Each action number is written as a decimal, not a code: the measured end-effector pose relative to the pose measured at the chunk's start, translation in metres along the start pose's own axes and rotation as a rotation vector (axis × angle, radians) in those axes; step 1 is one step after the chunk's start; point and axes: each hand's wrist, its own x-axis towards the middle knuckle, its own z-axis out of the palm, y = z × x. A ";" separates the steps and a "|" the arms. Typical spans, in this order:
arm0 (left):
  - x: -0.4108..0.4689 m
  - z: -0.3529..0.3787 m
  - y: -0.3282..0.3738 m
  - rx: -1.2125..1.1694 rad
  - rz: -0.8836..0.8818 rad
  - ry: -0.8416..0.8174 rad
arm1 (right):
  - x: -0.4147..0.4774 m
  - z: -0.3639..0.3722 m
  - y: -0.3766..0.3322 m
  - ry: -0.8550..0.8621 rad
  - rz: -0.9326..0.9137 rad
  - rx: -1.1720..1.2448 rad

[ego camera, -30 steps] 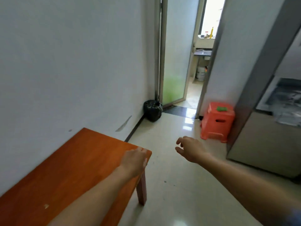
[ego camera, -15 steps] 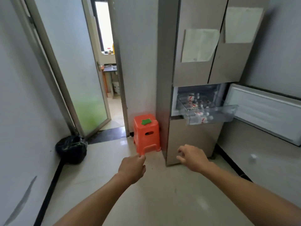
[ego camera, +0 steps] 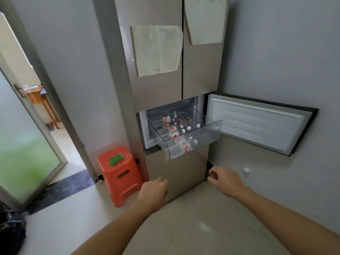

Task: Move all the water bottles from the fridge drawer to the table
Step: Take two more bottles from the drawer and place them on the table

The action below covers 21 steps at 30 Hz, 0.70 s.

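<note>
Fridge point(ego camera: 156, 92) w/ lower door point(ego camera: 257, 124) swung open to rt, clear drawer point(ego camera: 211, 134) pulled out; L hand point(ego camera: 153, 193) & R hand point(ego camera: 225, 179) in air below it, fingers loosely curled, holding nothing; water bottles point(ego camera: 173, 128) lying on sides in drawer.

left hand point(ego camera: 153, 191): back up, fingers loosely curled, holding nothing
right hand point(ego camera: 225, 179): fingers loosely curled, holding nothing
arms: both bare, stretched forward, apart

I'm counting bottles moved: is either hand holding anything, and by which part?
Nothing is held. Left hand and right hand are empty, below the drawer; the bottles lie in it.
</note>
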 end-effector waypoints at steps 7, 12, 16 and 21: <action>0.135 -0.013 -0.025 -0.034 -0.072 0.047 | 0.154 -0.025 0.029 0.000 -0.026 0.073; 0.196 0.000 -0.041 -0.093 -0.099 0.005 | 0.232 -0.025 0.036 -0.001 -0.037 0.059; 0.258 0.007 -0.071 -0.122 -0.106 0.042 | 0.299 -0.020 0.035 -0.029 -0.060 0.059; 0.346 0.020 -0.105 -0.136 -0.084 0.071 | 0.393 -0.008 0.035 -0.110 -0.034 0.009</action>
